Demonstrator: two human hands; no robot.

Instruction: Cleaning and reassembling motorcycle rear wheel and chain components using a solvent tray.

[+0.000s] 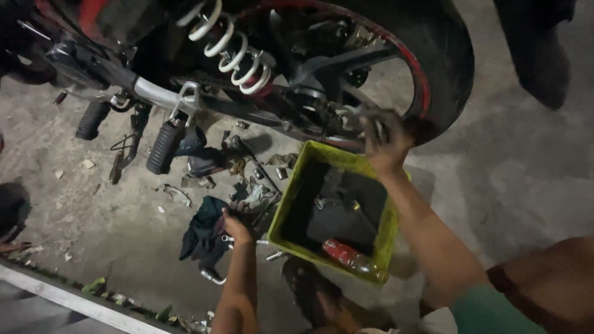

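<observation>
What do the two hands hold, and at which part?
Right hand grips something blurred at the rear wheel hub; left hand rests among tools. Holds cannot be told.

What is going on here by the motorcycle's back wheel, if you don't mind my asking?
A person is working at a motorcycle's rear wheel. The right hand is up at the axle, gripping what looks like a tool, though blur hides the details. The left hand reaches down into tools and a dark rag scattered on the concrete. Between the arms stands a yellow-green crate with a red bottle inside.
</observation>
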